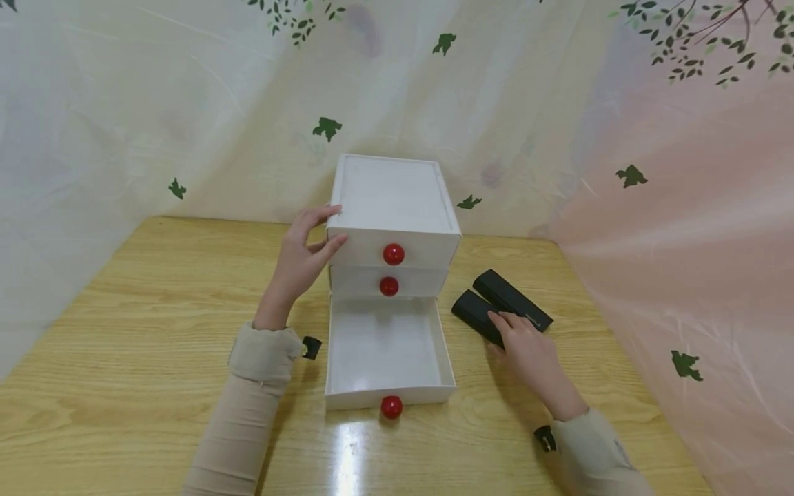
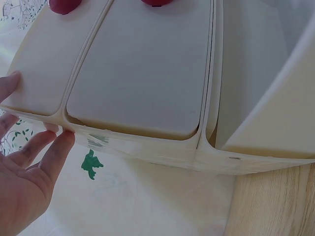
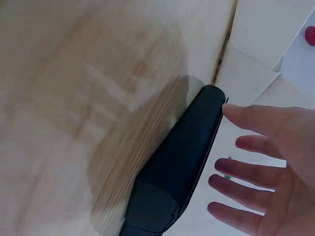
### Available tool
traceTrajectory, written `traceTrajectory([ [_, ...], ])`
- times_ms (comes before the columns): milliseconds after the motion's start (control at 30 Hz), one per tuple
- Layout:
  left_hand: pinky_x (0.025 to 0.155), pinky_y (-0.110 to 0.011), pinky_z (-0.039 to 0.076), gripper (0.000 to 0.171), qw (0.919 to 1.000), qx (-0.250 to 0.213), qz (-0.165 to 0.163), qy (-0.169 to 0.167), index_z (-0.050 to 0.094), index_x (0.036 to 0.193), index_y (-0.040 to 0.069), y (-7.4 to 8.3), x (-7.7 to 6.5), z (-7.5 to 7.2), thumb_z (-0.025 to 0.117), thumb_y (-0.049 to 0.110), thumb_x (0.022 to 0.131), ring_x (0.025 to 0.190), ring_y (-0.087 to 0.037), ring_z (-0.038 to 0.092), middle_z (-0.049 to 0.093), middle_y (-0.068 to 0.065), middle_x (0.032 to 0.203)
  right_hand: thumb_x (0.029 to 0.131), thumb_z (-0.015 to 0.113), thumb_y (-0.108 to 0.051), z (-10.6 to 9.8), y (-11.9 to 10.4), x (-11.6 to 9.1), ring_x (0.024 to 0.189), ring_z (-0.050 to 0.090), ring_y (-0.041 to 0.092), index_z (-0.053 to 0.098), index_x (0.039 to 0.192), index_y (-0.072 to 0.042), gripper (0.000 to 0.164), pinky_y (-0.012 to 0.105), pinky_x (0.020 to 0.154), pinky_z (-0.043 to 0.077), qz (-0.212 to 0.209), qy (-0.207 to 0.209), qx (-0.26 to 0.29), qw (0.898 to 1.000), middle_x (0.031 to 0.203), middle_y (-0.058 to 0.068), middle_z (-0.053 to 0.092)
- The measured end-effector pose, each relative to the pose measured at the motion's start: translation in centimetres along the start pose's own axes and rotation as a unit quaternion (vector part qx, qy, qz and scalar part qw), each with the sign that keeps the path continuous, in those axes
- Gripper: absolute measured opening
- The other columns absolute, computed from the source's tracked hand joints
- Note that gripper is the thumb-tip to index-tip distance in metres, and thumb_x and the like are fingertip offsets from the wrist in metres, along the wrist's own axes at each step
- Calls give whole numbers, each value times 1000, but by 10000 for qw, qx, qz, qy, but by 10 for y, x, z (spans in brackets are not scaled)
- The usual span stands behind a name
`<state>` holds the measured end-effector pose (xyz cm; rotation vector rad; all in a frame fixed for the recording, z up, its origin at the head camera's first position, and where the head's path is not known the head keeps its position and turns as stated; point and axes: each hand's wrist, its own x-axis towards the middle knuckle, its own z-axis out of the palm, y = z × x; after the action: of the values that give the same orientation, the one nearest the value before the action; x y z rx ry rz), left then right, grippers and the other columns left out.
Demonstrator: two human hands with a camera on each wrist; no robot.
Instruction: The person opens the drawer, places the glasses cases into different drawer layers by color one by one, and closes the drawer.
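Note:
A white three-drawer cabinet (image 1: 397, 196) with round red knobs stands on the table. Its bottom drawer (image 1: 387, 348) is pulled out, and I see only its bare inside. My left hand (image 1: 302, 258) holds the cabinet's upper left corner; in the left wrist view the thumb (image 2: 9, 84) lies on the top drawer's front and the fingers are at the side wall. To the right lie two black eyeglass cases, a nearer one (image 1: 477, 315) and a farther one (image 1: 513, 301). My right hand (image 1: 527, 351) is over the nearer case, fingers spread, thumb tip right at the case's edge.
The wooden table (image 1: 155, 331) reaches back to a pale curtain (image 1: 248, 124) printed with leaves, which also hangs along the right side (image 1: 701, 275). The drawer's front knob (image 1: 391, 407) juts toward me. A small black camera piece (image 1: 311, 348) sits at my left cuff.

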<state>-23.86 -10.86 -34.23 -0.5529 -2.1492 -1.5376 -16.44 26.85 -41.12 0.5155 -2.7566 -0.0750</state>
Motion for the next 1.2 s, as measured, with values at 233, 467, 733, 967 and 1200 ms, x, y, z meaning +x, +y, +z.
traceTrajectory([
  [233,88,-50,56,45,10000,-34,80,40,56,133,5,-1,1,1,68,12,90,126,-29,50,49,-15,138,80,79,-20,2,10,9,101,65,42,55,133,-1,61,56,85,55,105,-583,320,9977,120,24,63],
  [467,88,-50,56,44,9999,-28,100,29,56,132,5,-1,1,1,68,11,90,126,-30,51,50,-15,138,81,79,-21,4,15,12,99,64,42,51,136,-1,65,47,64,59,240,-916,457,9945,121,26,61],
  [733,89,-50,56,45,10000,-32,53,21,55,133,5,-1,1,0,68,12,90,127,-30,50,49,-15,139,83,77,-21,8,19,17,103,62,44,48,140,-5,67,54,72,57,507,-1354,628,9875,126,28,58],
  [967,88,-49,56,45,10000,-23,88,30,56,133,6,-2,0,0,68,12,90,126,-29,51,50,-14,138,81,79,-21,7,17,17,96,62,42,50,139,-5,67,52,68,57,465,-1340,509,9886,119,26,60],
  [1200,88,-50,56,45,9999,-64,68,51,56,132,6,-2,1,0,68,12,90,126,-28,51,50,-14,138,81,79,-22,7,11,15,86,63,42,50,139,-3,67,50,64,57,627,-1331,656,9869,116,31,58],
])
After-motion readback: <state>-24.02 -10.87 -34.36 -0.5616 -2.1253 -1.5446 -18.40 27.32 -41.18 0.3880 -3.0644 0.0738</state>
